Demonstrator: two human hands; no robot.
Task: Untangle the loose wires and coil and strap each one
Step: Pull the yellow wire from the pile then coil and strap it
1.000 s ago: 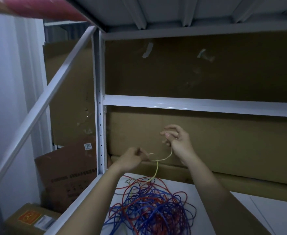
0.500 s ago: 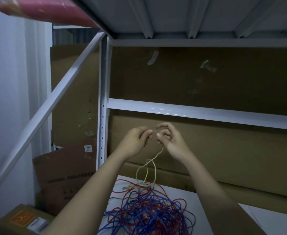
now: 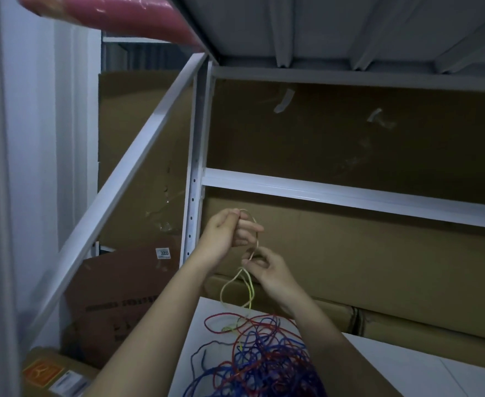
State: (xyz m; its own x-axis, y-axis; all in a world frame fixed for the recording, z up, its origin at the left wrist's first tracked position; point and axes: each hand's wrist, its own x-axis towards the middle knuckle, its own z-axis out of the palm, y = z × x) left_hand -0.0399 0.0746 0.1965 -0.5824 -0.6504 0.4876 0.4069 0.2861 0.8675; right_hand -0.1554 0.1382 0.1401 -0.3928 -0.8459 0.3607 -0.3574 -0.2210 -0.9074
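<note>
Holding, left hand: your left hand (image 3: 226,235) sits just left of frame centre, thumb and forefinger pinched on the top of a pale yellow wire (image 3: 249,285), the other fingers stretched out to the right with the wire looped over them.
Right hand: your right hand (image 3: 267,270) is just below and right of the left, fingers curled, its fingertips pinching the same yellow wire where it comes down off the left hand's fingers.
Yellow wire: from your right fingertips it hangs in a narrow loop towards lower centre and runs down into the tangle; its lower end is lost among the other strands.
Tangle: a heap of red and blue wires (image 3: 261,359) lies at bottom centre, between your forearms, with one red loop spread out to its upper left.
Surface: the heap rests on a white shelf board (image 3: 424,371) that fills the lower right of the frame.
Frame: a white metal upright (image 3: 194,179) stands just left of your hands, and a white crossbar (image 3: 350,196) runs right from it above them.
Behind: brown cardboard (image 3: 350,133) fills the back of the rack, upper and middle right.
Left side: a cardboard box with a small white label (image 3: 163,253) leans at left of centre.
Top left: a pink roll (image 3: 115,12) lies on the shelf overhead.
</note>
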